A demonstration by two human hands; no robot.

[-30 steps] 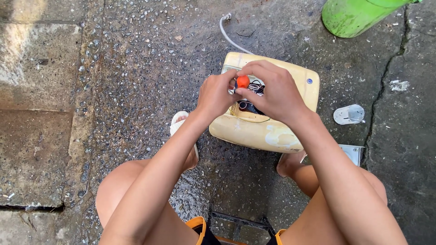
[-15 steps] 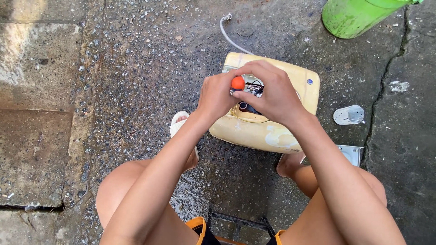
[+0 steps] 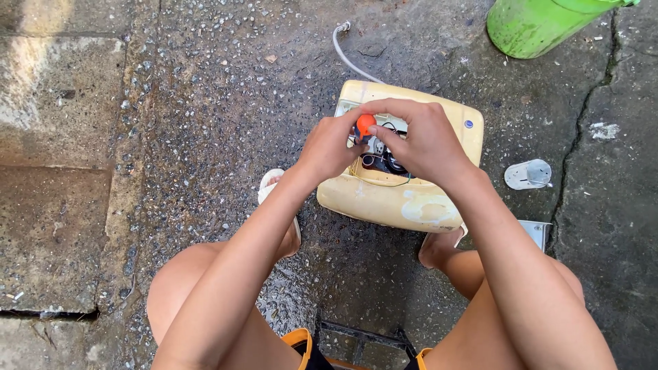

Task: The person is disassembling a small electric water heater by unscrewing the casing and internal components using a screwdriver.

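my left hand point(image 3: 330, 145) and right hand point(image 3: 419, 137) pinch a round orange tool handle point(image 3: 365, 124) | over rounded, stained cream plastic casing point(image 3: 401, 202) | rough wet concrete point(image 3: 205, 103) | tool tip hidden, probably a screwdriver

The ground is rough, pebbled concrete point(image 3: 226, 103), dark and damp in patches, with sunlight falling on it from above. A green plastic bucket point(image 3: 541, 24) stands at the far edge of the scene; well to its left lie paler, smoother paving slabs point(image 3: 55, 96) split by seams, and just below and to its right a long crack point(image 3: 582, 130) runs down through the concrete. Near that crack, on the bucket's side of it, a small white plastic fitting point(image 3: 528, 174) lies on the ground.
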